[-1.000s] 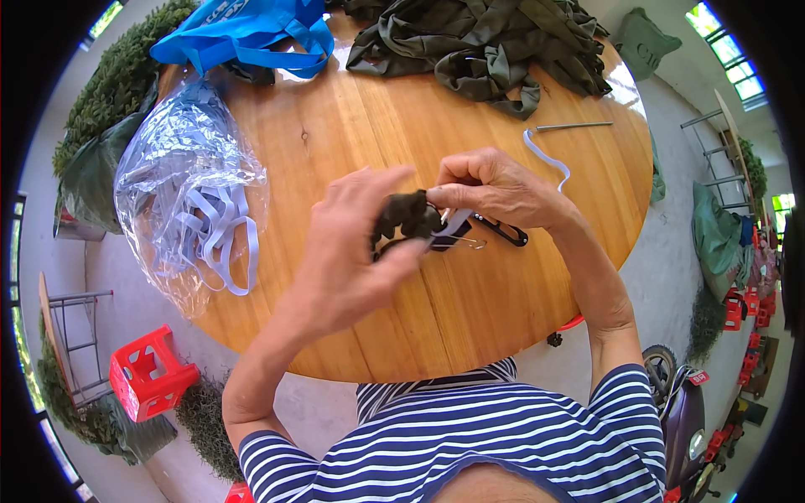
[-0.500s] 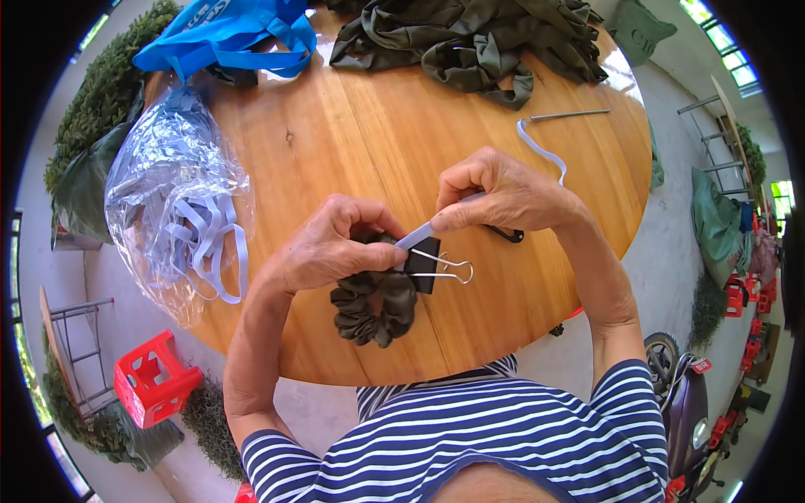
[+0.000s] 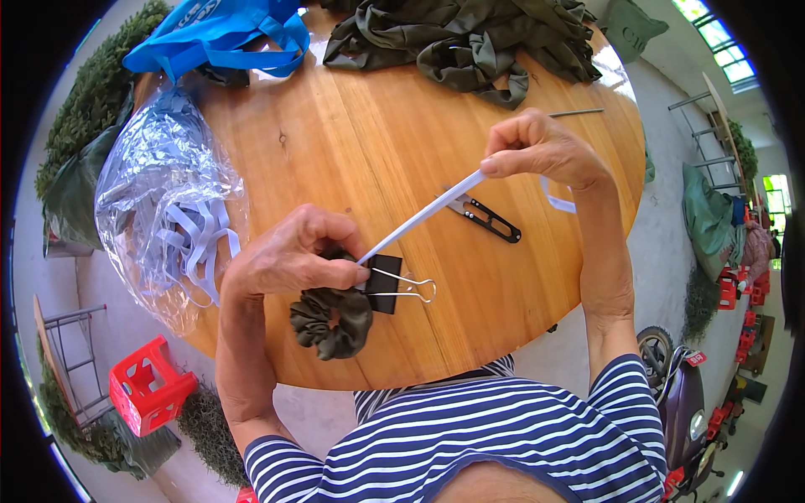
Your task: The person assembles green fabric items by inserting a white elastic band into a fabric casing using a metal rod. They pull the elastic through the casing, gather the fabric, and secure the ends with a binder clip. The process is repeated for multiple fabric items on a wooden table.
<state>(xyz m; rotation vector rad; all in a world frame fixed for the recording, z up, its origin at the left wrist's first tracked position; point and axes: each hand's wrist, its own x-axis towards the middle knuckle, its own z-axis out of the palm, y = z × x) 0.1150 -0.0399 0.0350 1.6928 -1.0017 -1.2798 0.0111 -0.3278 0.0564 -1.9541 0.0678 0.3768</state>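
Between my two hands a white elastic band [image 3: 426, 215] is drawn out in a straight slanting line. My right hand [image 3: 543, 152] pinches it at the upper end, and its loose tail hangs below that wrist. My left hand [image 3: 303, 251] is closed on the gathered dark olive fabric of a scrunchie [image 3: 333, 323], where the band comes out by the thumb. Beside that thumb sits a black binder clip [image 3: 385, 283] with silver wire handles; what it clamps is partly hidden. Black thread snips [image 3: 486, 222] lie on the table under the band.
A clear plastic bag [image 3: 159, 180] with white elastic strips lies at the left of the wooden table [image 3: 402, 344]. Beyond it is a blue bag [image 3: 218, 42]. Dark olive fabric [image 3: 470, 50] is heaped at the far side, near a thin metal rod [image 3: 577, 112].
My right hand has moved up and to the right, pulling out a longer stretch of band. My left hand has shifted left with the scrunchie and clip, and the snips have come into fuller view.
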